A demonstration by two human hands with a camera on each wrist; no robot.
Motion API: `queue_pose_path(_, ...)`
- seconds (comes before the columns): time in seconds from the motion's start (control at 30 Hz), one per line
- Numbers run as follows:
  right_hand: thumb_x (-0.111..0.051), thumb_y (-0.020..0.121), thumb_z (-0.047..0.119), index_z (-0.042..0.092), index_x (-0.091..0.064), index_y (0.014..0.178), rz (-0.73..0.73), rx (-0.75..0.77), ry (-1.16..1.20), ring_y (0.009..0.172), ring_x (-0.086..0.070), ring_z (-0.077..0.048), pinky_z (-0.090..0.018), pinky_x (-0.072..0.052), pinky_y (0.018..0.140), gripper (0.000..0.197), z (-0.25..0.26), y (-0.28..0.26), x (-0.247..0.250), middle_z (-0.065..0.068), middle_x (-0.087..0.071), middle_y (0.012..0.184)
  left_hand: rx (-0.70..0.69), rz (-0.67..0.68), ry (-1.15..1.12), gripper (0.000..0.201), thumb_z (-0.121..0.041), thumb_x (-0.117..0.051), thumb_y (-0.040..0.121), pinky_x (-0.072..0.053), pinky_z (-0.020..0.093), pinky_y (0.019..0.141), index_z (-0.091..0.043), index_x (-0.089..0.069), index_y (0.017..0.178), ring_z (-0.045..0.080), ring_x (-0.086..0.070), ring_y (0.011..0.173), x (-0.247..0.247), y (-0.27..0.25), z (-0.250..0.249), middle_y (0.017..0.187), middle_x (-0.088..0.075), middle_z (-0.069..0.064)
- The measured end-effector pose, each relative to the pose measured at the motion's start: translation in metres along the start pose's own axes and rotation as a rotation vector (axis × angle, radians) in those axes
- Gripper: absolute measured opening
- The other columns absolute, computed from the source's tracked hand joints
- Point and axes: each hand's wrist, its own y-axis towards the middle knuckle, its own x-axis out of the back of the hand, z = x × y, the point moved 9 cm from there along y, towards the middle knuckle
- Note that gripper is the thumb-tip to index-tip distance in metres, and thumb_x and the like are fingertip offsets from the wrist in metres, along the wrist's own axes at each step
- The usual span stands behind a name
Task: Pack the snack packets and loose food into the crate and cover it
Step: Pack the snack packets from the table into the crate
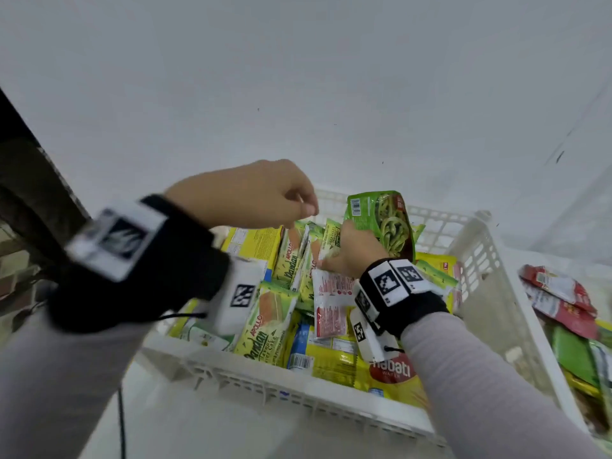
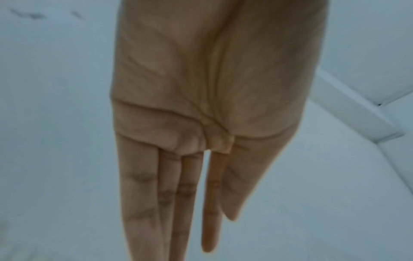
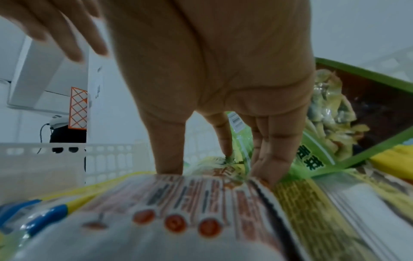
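White slatted plastic forms the crate (image 1: pixel 477 256), which I see standing on a pale table (image 1: pixel 331 94) and filled close to its rim with snack packets. Most lie flat: yellow-green Pandan cake packets (image 1: pixel 265 326) with their long axes running roughly from the near wall toward the far wall, and a yellow wafer pack (image 1: pixel 390 369) against the near wall.

One green pouch (image 1: pixel 387 223) stands nearly upright at the far side of the crate, long axis vertical, barcode end uppermost, printed face toward me. My right hand (image 1: pixel 354 250) is beside its lower edge. In the right wrist view the fingers (image 3: pixel 272 159) reach straight down among the packets next to the pouch, above a white packet with red print (image 3: pixel 178 203). I cannot tell whether that grip is closed on anything.

My left hand (image 1: pixel 251 193) hovers above the crate's left half. Its grip is relaxed and holds nothing; the left wrist view shows the fingers (image 2: pixel 138 194) extended.

More red and green packets (image 1: pixel 563 303) lie outside the crate, just beside its right wall.
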Motion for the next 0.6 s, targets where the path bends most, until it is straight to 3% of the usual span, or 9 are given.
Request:
queue_pose_path(0.1, -0.074, 0.078, 0.023, 0.003, -0.033, 0.131, -0.011, 0.0, 0.033, 0.105, -0.056, -0.029, -0.034, -0.049, 0.077, 0.07, -0.002, 0.003, 0.002, -0.015, -0.056, 0.116, 0.108, 0.056, -0.223, 0.02, -0.019, -0.052, 0.094, -0.058, 0.033, 0.079, -0.008, -0.063, 0.107, 0.018, -0.071, 0.082, -0.034, 0.048, 0.02, 0.101, -0.069, 0.011)
queue_pose_path(0.23, -0.074, 0.073, 0.012, 0.007, -0.05, 0.115, -0.019, -0.034, 0.272, 0.09, -0.055, -0.023, -0.029, -0.046, 0.07, 0.048, -0.019, 0.007, 0.012, -0.008, -0.058, 0.104, 0.247, 0.059, -0.419, 0.037, -0.023, -0.056, 0.093, -0.057, 0.038, 0.082, -0.004, -0.05, 0.125, 0.024, -0.069, 0.085, -0.072, 0.075, 0.045, 0.107, -0.062, 0.013)
queue_pose_path(0.33, -0.074, 0.074, 0.013, 0.009, -0.053, 0.111, -0.108, 0.043, 0.452, 0.079, -0.061, -0.022, -0.027, -0.05, 0.064, 0.043, -0.016, 0.008, 0.028, -0.009, -0.063, 0.096, 0.282, 0.121, -0.681, 0.06, -0.032, -0.061, 0.089, -0.058, 0.03, 0.066, -0.014, -0.031, 0.138, 0.023, -0.067, 0.078, -0.089, 0.078, 0.054, 0.111, -0.059, 0.017)
queue_pose_path(0.4, -0.068, 0.079, 0.01, 0.012, -0.053, 0.117, -0.14, 0.136, 0.597, 0.068, -0.062, -0.014, -0.018, -0.047, 0.053, 0.041, 0.001, 0.006, 0.035, -0.004, -0.064, 0.091, 0.232, 0.089, -0.77, 0.053, -0.025, -0.065, 0.087, -0.055, 0.033, 0.058, -0.01, -0.038, 0.13, 0.027, -0.063, 0.074, -0.083, 0.079, 0.055, 0.103, -0.063, 0.022)
queue_pose_path(0.43, -0.065, 0.081, 0.009, 0.014, -0.054, 0.121, -0.118, 0.191, 0.654, 0.068, -0.062, -0.012, -0.016, -0.047, 0.053, 0.041, 0.012, 0.005, 0.035, -0.003, -0.064, 0.093, 0.193, 0.039, -0.773, 0.043, -0.017, -0.066, 0.087, -0.054, 0.041, 0.062, -0.001, -0.045, 0.121, 0.031, -0.061, 0.076, -0.074, 0.08, 0.055, 0.101, -0.062, 0.029)
queue_pose_path(0.5, -0.06, 0.085, 0.005, 0.016, -0.055, 0.125, -0.073, 0.278, 0.714, 0.084, -0.064, -0.014, -0.021, -0.053, 0.069, 0.042, 0.031, 0.003, 0.034, -0.001, -0.062, 0.101, 0.181, -0.101, -0.729, 0.031, 0.0, -0.063, 0.084, -0.05, 0.056, 0.077, 0.008, -0.048, 0.109, 0.039, -0.061, 0.086, -0.054, 0.081, 0.068, 0.102, -0.059, 0.034)
queue_pose_path(0.53, -0.057, 0.085, 0.003, 0.016, -0.055, 0.125, -0.069, 0.294, 0.722, 0.093, -0.063, -0.017, -0.025, -0.054, 0.077, 0.042, 0.035, 0.002, 0.034, -0.002, -0.061, 0.106, 0.224, -0.164, -0.668, 0.037, 0.003, -0.062, 0.082, -0.05, 0.056, 0.082, 0.007, -0.043, 0.114, 0.039, -0.061, 0.09, -0.045, 0.079, 0.08, 0.105, -0.058, 0.032)
queue_pose_path(0.6, -0.055, 0.085, -0.001, 0.017, -0.054, 0.126, -0.089, 0.276, 0.6, 0.099, -0.06, -0.018, -0.022, -0.051, 0.074, 0.045, 0.035, 0.004, 0.033, -0.001, -0.057, 0.111, 0.313, -0.239, -0.488, 0.06, 0.001, -0.062, 0.082, -0.055, 0.046, 0.074, -0.002, -0.027, 0.13, 0.031, -0.062, 0.084, -0.031, 0.073, 0.106, 0.101, -0.058, 0.022)
